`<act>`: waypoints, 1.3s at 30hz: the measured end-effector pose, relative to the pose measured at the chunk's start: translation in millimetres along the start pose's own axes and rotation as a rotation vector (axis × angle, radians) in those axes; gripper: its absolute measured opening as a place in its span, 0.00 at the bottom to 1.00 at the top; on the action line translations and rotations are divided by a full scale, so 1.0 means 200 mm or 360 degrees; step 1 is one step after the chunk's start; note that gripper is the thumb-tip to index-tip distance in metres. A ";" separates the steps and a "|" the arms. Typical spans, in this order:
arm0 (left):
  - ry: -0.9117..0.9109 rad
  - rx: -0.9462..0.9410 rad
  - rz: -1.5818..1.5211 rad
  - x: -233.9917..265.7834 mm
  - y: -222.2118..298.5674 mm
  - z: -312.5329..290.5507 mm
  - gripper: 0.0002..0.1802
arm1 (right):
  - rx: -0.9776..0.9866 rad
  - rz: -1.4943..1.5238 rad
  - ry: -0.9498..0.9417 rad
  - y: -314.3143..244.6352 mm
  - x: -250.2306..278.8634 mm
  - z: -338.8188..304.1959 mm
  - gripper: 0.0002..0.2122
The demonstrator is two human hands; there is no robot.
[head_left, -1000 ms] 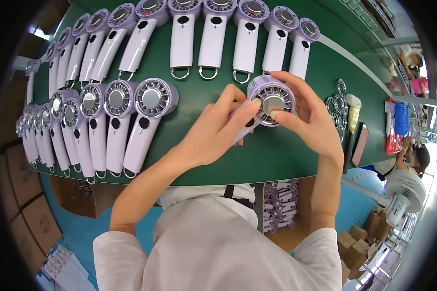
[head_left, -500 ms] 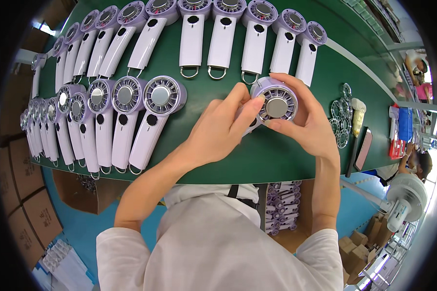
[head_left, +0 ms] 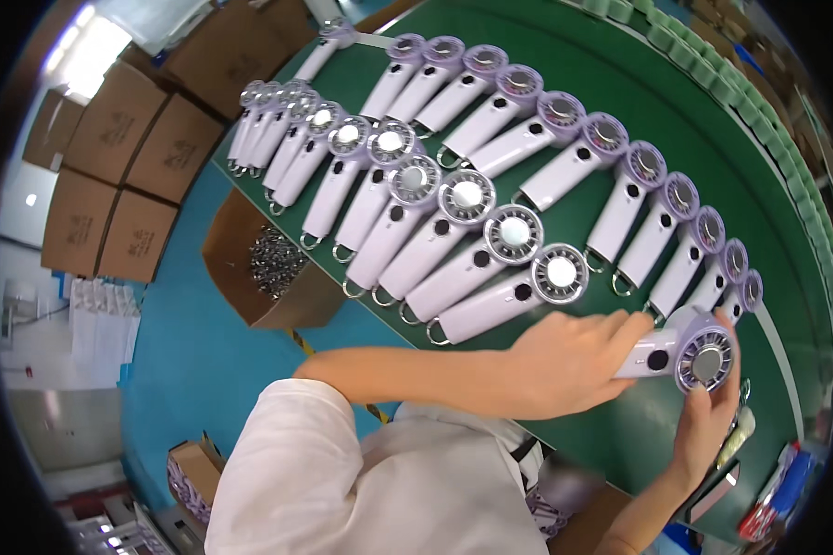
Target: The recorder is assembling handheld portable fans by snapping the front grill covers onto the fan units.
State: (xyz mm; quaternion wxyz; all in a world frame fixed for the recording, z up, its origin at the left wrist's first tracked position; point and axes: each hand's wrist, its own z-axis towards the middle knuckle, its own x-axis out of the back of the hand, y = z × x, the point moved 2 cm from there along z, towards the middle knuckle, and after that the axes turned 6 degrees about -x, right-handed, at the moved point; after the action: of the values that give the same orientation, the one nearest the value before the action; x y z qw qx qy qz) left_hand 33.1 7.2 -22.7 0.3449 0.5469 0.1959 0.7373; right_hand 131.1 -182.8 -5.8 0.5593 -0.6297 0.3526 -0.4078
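A white and lilac handheld fan (head_left: 708,363) is held just above the right part of the green table, its round grille with a silver centre turned up. My left hand (head_left: 569,365) is closed around its handle, covering the lower end. My right hand (head_left: 703,430) grips the round head, thumb at the lower rim and fingers at the far side. Similar fans lie close by in two slanting rows: a near row with silver discs (head_left: 491,310) left of my hands, and a far row (head_left: 620,222) beyond them. Most handles end in a metal loop.
The green table (head_left: 611,425) has a pale yellow bundle (head_left: 737,439), a dark-and-pink flat tool (head_left: 715,493) and blue and red items (head_left: 787,495) at its right. Pale green cups (head_left: 713,74) line the far edge. On the floor stands an open carton (head_left: 319,301) of metal parts, near stacked boxes (head_left: 143,236).
The view has swung to the left. The fan has turned so its handle points left, and my left hand has gone from the head to the handle. My right hand stays on the head.
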 end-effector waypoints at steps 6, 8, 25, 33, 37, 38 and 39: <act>0.0878 0.0212 0.0424 0.83 -0.48 0.13 0.32 | 0.0164 -0.0278 0.0239 -0.06 0.11 0.13 0.28; 0.0945 0.0251 0.0676 1.16 -0.83 0.18 0.30 | 0.0158 -0.0239 0.0355 0.00 0.21 0.12 0.20; 0.0612 0.1370 0.0769 1.78 -2.28 -0.15 0.33 | -0.0229 -0.0231 0.1010 0.33 0.54 -0.29 0.13; 0.0405 0.0925 0.1170 1.89 -2.46 -0.19 0.29 | -0.0349 -0.0378 0.1099 0.27 0.48 -0.26 0.12; 0.0386 0.0491 0.1469 1.85 -2.26 -0.07 0.28 | -0.0329 -0.0308 0.1085 0.22 0.56 -0.22 0.11; 0.0266 0.0749 0.1291 2.07 -2.36 -0.19 0.32 | -0.0323 -0.0360 0.1078 0.25 0.62 -0.19 0.11; 0.0185 0.1062 0.0831 2.01 -2.38 -0.17 0.33 | -0.0263 -0.0469 0.1173 0.28 0.73 -0.20 0.11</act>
State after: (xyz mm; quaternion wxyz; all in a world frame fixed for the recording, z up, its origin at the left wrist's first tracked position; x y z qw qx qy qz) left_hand 75.7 627.2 -80.8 -0.0608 0.6173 0.2976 0.7257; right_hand 156.6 -338.0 -43.2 0.2785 -0.5278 0.4670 -0.6525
